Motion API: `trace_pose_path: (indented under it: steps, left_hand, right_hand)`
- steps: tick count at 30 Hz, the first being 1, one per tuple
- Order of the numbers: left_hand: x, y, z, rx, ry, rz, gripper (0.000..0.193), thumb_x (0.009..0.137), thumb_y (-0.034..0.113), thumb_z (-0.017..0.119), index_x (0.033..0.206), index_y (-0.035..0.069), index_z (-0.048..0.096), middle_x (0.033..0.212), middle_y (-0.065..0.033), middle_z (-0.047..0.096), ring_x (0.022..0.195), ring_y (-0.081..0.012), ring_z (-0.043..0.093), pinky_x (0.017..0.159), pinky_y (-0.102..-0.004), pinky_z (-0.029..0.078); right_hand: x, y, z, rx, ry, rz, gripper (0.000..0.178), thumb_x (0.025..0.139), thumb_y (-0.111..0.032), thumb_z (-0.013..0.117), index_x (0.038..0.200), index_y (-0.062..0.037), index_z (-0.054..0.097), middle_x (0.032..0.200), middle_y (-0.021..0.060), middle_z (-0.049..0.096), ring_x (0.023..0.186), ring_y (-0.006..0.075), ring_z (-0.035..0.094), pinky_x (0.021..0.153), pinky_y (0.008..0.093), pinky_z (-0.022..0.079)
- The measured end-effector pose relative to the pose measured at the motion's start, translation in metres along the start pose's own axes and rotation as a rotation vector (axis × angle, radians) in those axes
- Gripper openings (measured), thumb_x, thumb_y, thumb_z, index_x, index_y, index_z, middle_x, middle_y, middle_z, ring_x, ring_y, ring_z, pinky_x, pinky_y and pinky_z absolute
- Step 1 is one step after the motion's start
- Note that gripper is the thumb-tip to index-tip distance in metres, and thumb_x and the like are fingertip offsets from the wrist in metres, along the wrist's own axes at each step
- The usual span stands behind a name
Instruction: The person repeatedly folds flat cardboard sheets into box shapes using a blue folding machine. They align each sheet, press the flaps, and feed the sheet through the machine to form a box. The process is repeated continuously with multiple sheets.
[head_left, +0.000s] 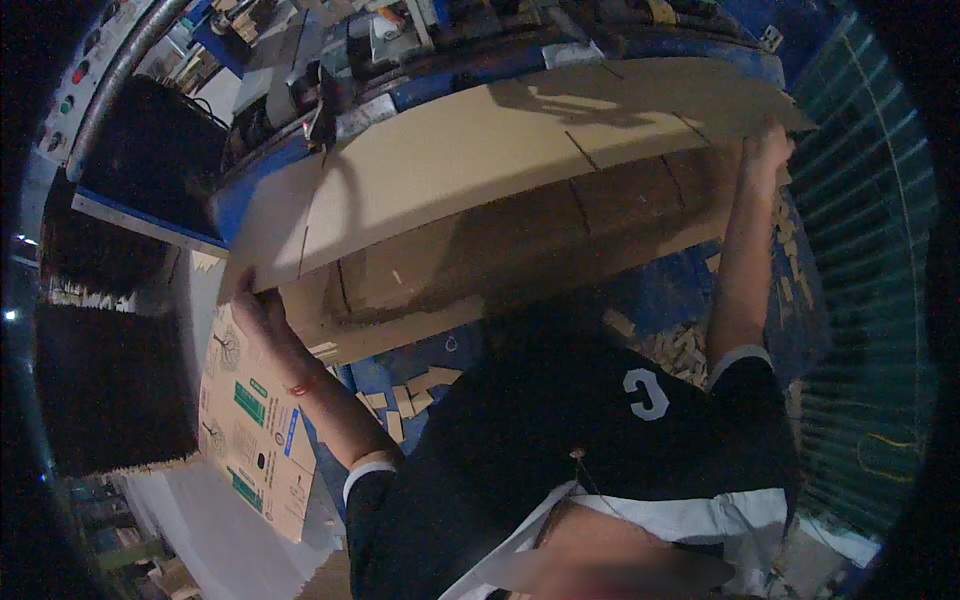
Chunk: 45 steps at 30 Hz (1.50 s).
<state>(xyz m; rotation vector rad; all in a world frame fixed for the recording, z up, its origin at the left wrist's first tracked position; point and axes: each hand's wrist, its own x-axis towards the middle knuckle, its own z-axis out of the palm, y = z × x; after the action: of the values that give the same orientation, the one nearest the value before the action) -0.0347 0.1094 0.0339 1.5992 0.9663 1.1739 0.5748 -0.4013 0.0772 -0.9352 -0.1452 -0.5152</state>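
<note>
A long, plain brown cardboard sheet with dark slots cut in it stretches across in front of me. My left hand is closed on its near left corner, thumb near the upper face. At the far right end, my right hand grips the edge, fingers wrapped round it. Below the sheet's front edge shows a darker, shaded cardboard panel with matching slots; I cannot tell whether it belongs to the same sheet. The sheet's far side lies along the blue-edged machine.
Printed cardboard leans at the left, near dark brush-like stacks. A control panel with coloured buttons stands far left. Small cardboard offcuts litter the blue surface below. Green ridged sheeting borders the right side.
</note>
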Motion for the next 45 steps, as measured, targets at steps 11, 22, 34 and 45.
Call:
trace_pose_path:
  steps: [11,22,34,45]
  left_hand:
    - [-0.15,0.126,0.075,0.027,-0.238,0.3,0.054,0.083,-0.005,0.045,0.137,-0.003,0.038,0.141,-0.0168,0.041,0.13,-0.0272,0.039,0.107,-0.0378,0.031]
    - [-0.154,0.106,0.125,0.848,-0.925,0.813,0.054,0.079,0.005,0.052,0.133,0.008,0.046,0.143,-0.0135,0.038,0.134,-0.0319,0.034,0.108,-0.0454,0.031]
    - [-0.126,0.1,0.12,0.713,-1.061,0.729,0.066,0.077,0.024,0.067,0.135,0.004,0.042,0.143,-0.0173,0.036,0.135,-0.0347,0.031,0.11,-0.0467,0.026]
    - [-0.095,0.069,0.121,0.775,-0.645,0.437,0.092,0.077,0.043,0.069,0.144,0.0,0.023,0.147,-0.0257,0.026,0.138,-0.0375,0.023,0.112,-0.0477,0.015]
  right_hand:
    - [-0.212,-0.118,-0.017,-0.911,-1.428,-0.586,0.036,0.085,-0.015,0.059,0.121,-0.0142,0.058,0.13,0.0077,0.053,0.112,0.0255,0.054,0.096,0.0385,0.043]
    - [-0.249,-0.095,-0.011,-0.849,-1.77,-0.924,0.043,0.073,-0.025,0.068,0.114,-0.0152,0.062,0.127,0.0071,0.055,0.118,0.0276,0.052,0.099,0.0429,0.041]
    - [-0.214,-0.077,0.026,-1.264,-1.866,-0.724,0.03,0.082,-0.023,0.053,0.11,-0.0132,0.06,0.126,0.0067,0.053,0.115,0.0294,0.051,0.093,0.0398,0.045]
    - [-0.081,0.047,0.002,-1.603,-0.781,0.355,0.039,0.094,-0.035,0.043,0.103,-0.0025,0.063,0.095,0.0231,0.063,0.09,0.0411,0.059,0.08,0.0441,0.045]
